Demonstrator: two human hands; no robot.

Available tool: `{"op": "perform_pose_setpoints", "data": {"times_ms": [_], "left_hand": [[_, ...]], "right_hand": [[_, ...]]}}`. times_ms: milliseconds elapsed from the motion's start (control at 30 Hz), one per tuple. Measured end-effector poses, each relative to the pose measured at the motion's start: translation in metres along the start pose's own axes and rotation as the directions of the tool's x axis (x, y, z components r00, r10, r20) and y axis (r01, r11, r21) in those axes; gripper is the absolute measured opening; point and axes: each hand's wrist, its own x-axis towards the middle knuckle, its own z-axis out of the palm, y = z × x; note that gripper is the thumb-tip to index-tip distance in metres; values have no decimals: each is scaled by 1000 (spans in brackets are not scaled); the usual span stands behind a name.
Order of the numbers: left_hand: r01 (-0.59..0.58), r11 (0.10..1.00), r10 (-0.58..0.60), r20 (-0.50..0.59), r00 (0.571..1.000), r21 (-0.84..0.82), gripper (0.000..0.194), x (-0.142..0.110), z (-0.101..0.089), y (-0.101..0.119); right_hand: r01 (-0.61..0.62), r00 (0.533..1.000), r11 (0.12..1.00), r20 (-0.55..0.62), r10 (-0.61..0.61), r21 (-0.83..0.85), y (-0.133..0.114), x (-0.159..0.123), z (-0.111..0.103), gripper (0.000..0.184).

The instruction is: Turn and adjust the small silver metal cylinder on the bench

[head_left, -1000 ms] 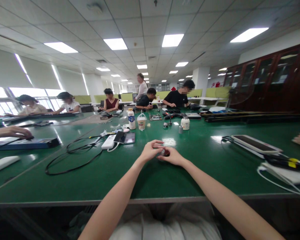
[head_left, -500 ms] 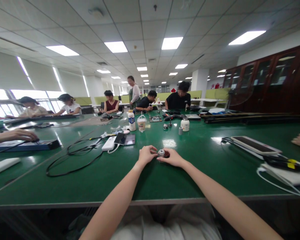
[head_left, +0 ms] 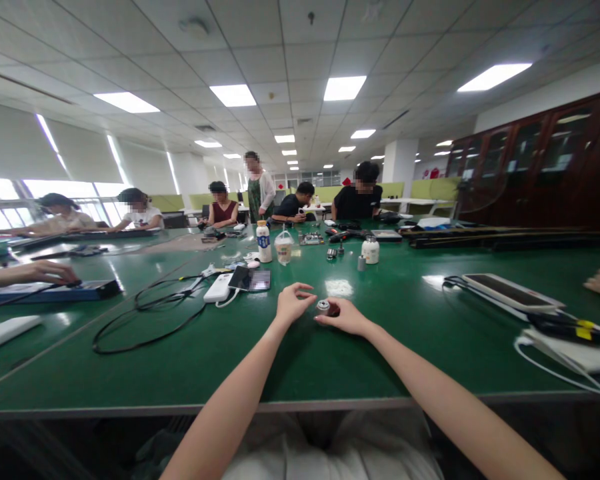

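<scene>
A small silver metal cylinder (head_left: 323, 305) with dark details on its top face stands in front of me on the green table (head_left: 375, 373). My right hand (head_left: 347, 315) is curled round its right side, thumb in front, fingers behind. My left hand (head_left: 294, 304) is just to the left of the cylinder, fingers stretched out and a little apart, holding nothing. Farther back, a plain grey cylinder (head_left: 361, 263) stands beside a rounded white bottle (head_left: 371, 251). Small metal parts (head_left: 332, 254) lie to their left.
Left of my hands lie a white power bank (head_left: 218, 288), a phone (head_left: 250, 278) and looped black cable (head_left: 150, 348). A tall bottle (head_left: 263, 243) and plastic cup (head_left: 283, 248) stand beyond. Devices with cables (head_left: 513, 291) lie right. Other people's hands (head_left: 55, 272) show at both sides.
My left hand has opened and drawn slightly away from the silver cylinder. The right hand stays round it. In the background, the standing person has moved a little to the left and turned.
</scene>
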Motion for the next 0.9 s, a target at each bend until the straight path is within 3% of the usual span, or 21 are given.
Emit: {"op": "perform_pose_setpoints", "data": {"times_ms": [233, 467, 633, 767, 900], "left_hand": [[-78, 973, 110, 140, 984, -215, 39, -3, -1, 14], [-90, 960, 136, 160, 978, -264, 38, -6, -2, 17], [-68, 953, 126, 185, 975, -295, 38, -6, 0, 18], [-41, 952, 98, 175, 980, -304, 25, -2, 1, 16], [-7, 965, 54, 172, 984, -262, 40, 2, 6, 11]], "right_hand": [[17, 1000, 1000, 15, -17, 15, 1, 0, -1, 43], [17, 1000, 1000, 14, -17, 13, -1, 0, -2, 41], [5, 1000, 1000, 17, -6, 15, -1, 0, -2, 43], [-3, 1000, 1000, 17, 2, 29, 0, 0, -1, 45], [-2, 1000, 998, 29, 0, 56, -1, 0, 0, 51]]}}
